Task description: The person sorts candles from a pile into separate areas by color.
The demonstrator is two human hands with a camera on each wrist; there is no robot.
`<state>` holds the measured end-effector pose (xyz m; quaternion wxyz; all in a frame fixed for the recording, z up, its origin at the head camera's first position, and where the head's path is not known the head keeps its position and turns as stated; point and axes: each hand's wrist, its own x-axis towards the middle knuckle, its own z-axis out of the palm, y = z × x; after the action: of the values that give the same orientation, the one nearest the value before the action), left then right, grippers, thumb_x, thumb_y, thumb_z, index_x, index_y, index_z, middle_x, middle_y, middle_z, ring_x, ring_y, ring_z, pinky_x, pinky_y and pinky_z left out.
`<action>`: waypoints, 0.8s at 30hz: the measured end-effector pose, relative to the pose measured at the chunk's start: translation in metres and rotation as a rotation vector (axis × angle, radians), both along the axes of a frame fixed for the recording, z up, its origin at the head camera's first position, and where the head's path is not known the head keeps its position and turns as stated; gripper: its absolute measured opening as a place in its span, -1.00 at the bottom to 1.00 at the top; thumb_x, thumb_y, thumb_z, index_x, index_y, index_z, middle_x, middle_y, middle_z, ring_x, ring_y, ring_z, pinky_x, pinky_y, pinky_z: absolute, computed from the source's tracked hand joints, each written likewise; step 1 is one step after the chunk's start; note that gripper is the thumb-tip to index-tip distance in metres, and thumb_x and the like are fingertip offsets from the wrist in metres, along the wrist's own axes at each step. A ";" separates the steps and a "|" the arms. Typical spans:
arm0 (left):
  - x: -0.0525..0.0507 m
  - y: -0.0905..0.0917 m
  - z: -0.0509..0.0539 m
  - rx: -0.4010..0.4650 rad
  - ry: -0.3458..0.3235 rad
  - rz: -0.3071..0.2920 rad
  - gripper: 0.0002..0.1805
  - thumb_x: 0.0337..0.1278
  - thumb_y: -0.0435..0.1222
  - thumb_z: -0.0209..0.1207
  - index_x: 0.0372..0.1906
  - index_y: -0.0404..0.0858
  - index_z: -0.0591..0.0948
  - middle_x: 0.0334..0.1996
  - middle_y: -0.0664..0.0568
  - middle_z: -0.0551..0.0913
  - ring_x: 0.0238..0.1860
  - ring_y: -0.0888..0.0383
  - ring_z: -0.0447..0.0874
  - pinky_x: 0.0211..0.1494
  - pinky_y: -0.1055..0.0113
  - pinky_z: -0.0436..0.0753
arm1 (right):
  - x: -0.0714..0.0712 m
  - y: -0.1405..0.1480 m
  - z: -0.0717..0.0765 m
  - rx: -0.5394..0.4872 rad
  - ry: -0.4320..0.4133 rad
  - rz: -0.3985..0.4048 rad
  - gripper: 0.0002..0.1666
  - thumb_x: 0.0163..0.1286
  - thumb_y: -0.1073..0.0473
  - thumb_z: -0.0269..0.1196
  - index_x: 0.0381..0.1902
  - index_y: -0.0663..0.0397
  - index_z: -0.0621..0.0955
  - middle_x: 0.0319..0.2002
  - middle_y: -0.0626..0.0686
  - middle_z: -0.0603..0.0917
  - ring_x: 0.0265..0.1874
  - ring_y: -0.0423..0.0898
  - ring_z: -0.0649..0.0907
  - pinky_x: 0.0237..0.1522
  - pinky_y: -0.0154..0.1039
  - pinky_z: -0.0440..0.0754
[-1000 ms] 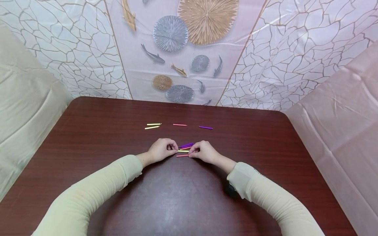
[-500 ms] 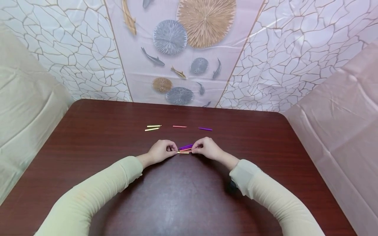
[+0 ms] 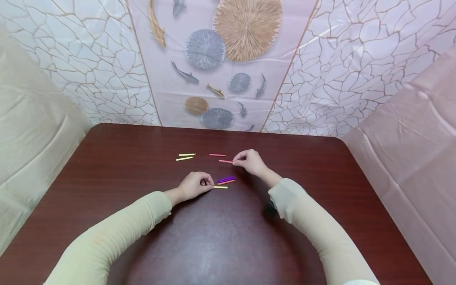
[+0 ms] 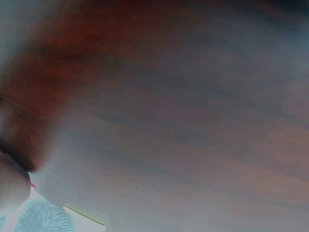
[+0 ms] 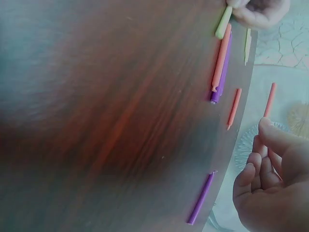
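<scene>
Between thumb and fingertips my right hand pinches one end of a red stick, just in front of another red stick. Its curled fingers also show in the right wrist view, with the held stick pointing away. My left hand pinches the left end of a yellow-green stick. Beside that stick, an orange-red stick lies against purple sticks. In the left wrist view only part of a hand shows at the lower left corner.
Two yellow sticks lie at the back left of the brown table. A purple stick lies apart from the others in the right wrist view. Patterned cloth hangs behind the table.
My right hand has moved from the central group toward the back, carrying the red stick. My left hand has stayed at the yellow-green stick. The lone purple stick at the back right no longer shows in the head view.
</scene>
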<state>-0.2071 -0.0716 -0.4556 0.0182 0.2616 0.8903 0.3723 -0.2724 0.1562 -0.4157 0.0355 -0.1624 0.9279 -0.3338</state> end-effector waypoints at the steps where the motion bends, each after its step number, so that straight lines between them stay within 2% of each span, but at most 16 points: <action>1: 0.000 0.000 -0.001 0.000 0.001 -0.001 -0.95 -0.05 -0.33 0.30 -0.50 -0.17 0.64 -0.58 0.13 0.61 -0.52 0.38 0.43 -0.37 0.53 0.43 | -0.003 -0.002 -0.001 0.001 -0.002 -0.005 -0.87 0.15 0.17 0.35 -0.41 0.14 0.72 -0.39 0.09 0.74 -0.37 -0.11 0.58 -0.27 -0.34 0.45; 13: 0.000 -0.001 -0.001 0.003 -0.021 0.006 -0.95 -0.04 -0.34 0.30 -0.49 -0.17 0.65 -0.57 0.12 0.61 -0.52 0.38 0.43 -0.38 0.53 0.44 | -0.022 -0.025 -0.008 0.004 0.000 -0.040 -0.88 0.13 0.19 0.36 -0.42 0.15 0.72 -0.39 0.08 0.75 -0.33 -0.09 0.63 -0.19 -0.28 0.53; 19: 0.000 -0.001 -0.002 0.007 -0.017 -0.002 -0.96 -0.02 -0.33 0.29 -0.48 -0.17 0.65 -0.57 0.12 0.61 -0.53 0.40 0.42 -0.38 0.54 0.44 | -0.030 -0.028 -0.014 0.021 -0.007 -0.101 -0.87 0.13 0.18 0.37 -0.43 0.15 0.73 -0.40 0.08 0.75 -0.32 -0.07 0.63 -0.14 -0.23 0.54; 24: 0.000 -0.002 0.000 0.011 -0.017 -0.005 -0.96 -0.02 -0.34 0.29 -0.48 -0.18 0.64 -0.57 0.12 0.61 -0.53 0.40 0.42 -0.38 0.55 0.43 | -0.034 -0.030 -0.016 0.017 -0.022 -0.100 -0.87 0.12 0.18 0.37 -0.44 0.14 0.73 -0.39 0.09 0.75 -0.29 -0.06 0.64 -0.09 -0.20 0.55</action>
<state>-0.2072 -0.0738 -0.4555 0.0253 0.2609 0.8873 0.3795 -0.3059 0.1262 -0.4318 0.0305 -0.1119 0.9371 -0.3291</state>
